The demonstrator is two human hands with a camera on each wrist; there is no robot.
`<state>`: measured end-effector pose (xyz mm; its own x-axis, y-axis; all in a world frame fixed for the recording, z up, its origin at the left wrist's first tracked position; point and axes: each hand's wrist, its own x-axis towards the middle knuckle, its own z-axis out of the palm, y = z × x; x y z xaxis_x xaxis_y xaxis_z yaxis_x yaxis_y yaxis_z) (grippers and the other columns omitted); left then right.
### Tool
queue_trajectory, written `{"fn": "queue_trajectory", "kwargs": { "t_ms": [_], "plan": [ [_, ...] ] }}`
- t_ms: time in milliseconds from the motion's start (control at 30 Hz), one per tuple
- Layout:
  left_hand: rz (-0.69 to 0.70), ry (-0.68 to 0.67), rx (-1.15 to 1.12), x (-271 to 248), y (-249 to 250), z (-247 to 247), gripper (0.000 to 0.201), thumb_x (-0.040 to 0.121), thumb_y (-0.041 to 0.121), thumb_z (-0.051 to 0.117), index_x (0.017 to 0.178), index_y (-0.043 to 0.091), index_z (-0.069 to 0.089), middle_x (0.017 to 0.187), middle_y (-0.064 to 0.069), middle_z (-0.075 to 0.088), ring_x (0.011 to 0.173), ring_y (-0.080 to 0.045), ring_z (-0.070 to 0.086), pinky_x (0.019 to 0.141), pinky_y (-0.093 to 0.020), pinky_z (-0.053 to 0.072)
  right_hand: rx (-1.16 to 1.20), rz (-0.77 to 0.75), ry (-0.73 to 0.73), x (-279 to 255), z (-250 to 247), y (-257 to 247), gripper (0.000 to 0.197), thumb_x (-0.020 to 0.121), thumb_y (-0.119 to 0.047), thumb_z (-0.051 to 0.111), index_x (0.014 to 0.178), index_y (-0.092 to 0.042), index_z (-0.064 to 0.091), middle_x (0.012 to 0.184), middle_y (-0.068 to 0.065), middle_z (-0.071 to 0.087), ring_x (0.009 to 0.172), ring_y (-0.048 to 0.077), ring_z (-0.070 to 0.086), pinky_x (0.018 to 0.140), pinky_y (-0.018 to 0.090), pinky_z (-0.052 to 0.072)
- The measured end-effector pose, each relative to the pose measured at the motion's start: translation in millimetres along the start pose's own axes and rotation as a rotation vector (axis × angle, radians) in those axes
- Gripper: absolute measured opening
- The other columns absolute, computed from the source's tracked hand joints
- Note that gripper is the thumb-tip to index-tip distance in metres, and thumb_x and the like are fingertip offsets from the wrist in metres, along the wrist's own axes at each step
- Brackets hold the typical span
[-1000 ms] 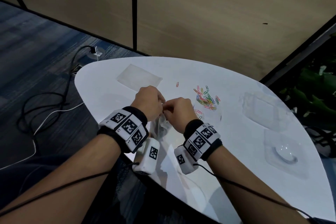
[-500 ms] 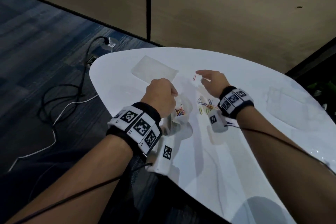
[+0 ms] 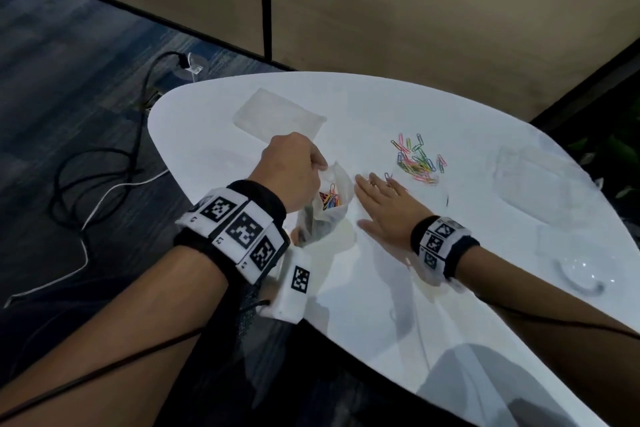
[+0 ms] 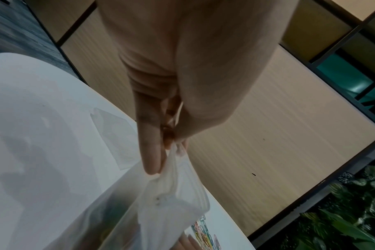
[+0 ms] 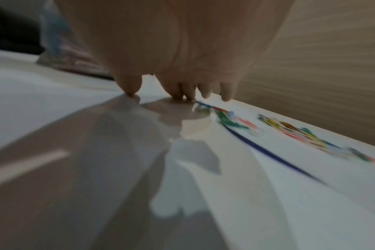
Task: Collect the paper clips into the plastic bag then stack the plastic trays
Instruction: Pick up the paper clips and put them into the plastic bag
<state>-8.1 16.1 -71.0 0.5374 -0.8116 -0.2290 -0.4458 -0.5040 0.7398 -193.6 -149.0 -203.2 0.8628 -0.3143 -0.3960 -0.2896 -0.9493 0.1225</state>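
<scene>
My left hand [image 3: 304,166] pinches the rim of a clear plastic bag [image 3: 332,215] and holds its mouth up; several coloured paper clips [image 3: 329,199] lie inside. In the left wrist view its fingers [image 4: 152,152] pinch the bag [image 4: 171,194]. My right hand [image 3: 379,201] lies flat on the white table [image 3: 381,288] just right of the bag, fingers straight, fingertips [image 5: 182,94] touching the surface. A loose clip [image 3: 388,177] lies at its fingertips. Farther right sits the main pile of clips [image 3: 417,161], blurred in the right wrist view [image 5: 289,130].
Clear plastic trays lie apart on the table: one at the back left [image 3: 277,113], one at the right [image 3: 540,180], one with a round dimple near the right edge [image 3: 581,267]. Cables [image 3: 104,163] trail on the floor at left. A panel wall stands behind the table.
My right hand left the bag mouth, reached out to the lone far clip, then drew back and now lies flat beside the bag. My left hand kept hold of the bag.
</scene>
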Motion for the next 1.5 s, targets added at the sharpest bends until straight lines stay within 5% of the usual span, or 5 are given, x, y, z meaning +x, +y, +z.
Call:
{"fn": "queue_trajectory", "kwargs": {
  "t_ms": [367,667,967,1167,1500],
  "plan": [
    [-0.006,-0.018,0.022,-1.1,7.0,4.2,0.026,0.094,0.005,0.053,0.099,0.012,0.077,0.112,-0.013,0.07,0.096,-0.033,0.072,0.087,-0.043,0.061,0.195,0.212,0.035,-12.2,22.1,41.3,0.057,0.097,-0.009,0.042,0.151,-0.006,0.023,0.159,0.016,0.018,0.143,0.037,0.028,0.112,0.045,0.036],
    [0.003,-0.045,0.036,1.4,10.4,12.7,0.025,0.094,0.003,0.053,0.1,0.01,0.076,0.115,-0.013,0.069,0.104,-0.033,0.069,0.09,-0.043,0.06,0.163,0.321,0.139,-11.8,-2.9,39.0,0.019,0.09,0.0,0.051,0.091,-0.001,0.07,0.099,0.012,0.064,0.084,0.028,0.064,0.072,0.032,0.052],
    [-0.034,-0.113,0.154,2.7,29.3,28.1,0.026,0.093,0.003,0.054,0.105,0.01,0.075,0.112,-0.01,0.07,0.1,-0.029,0.07,0.089,-0.032,0.057,1.143,0.864,0.321,-32.1,-22.2,76.0,0.011,0.071,-0.021,0.083,0.082,-0.022,0.081,0.082,-0.008,0.074,0.085,0.01,0.068,0.089,0.022,0.052],
    [-0.111,-0.145,0.242,11.1,43.6,48.3,0.017,0.09,0.009,0.061,0.101,0.002,0.072,0.103,-0.015,0.074,0.096,-0.031,0.071,0.087,-0.036,0.06,2.087,0.539,0.47,-59.9,-64.5,51.7,0.009,0.085,0.007,0.065,0.092,0.011,0.068,0.089,0.013,0.075,0.091,0.027,0.069,0.075,0.022,0.059],
    [-0.096,-0.152,-0.005,19.9,75.1,54.5,0.019,0.088,-0.002,0.058,0.086,0.0,0.077,0.085,-0.018,0.077,0.076,-0.033,0.077,0.077,-0.043,0.064,1.291,0.395,0.376,-62.2,-113.7,-3.3,0.006,0.081,-0.012,0.075,0.082,-0.008,0.079,0.078,0.007,0.076,0.076,0.019,0.074,0.077,0.029,0.06]
  ]
}}
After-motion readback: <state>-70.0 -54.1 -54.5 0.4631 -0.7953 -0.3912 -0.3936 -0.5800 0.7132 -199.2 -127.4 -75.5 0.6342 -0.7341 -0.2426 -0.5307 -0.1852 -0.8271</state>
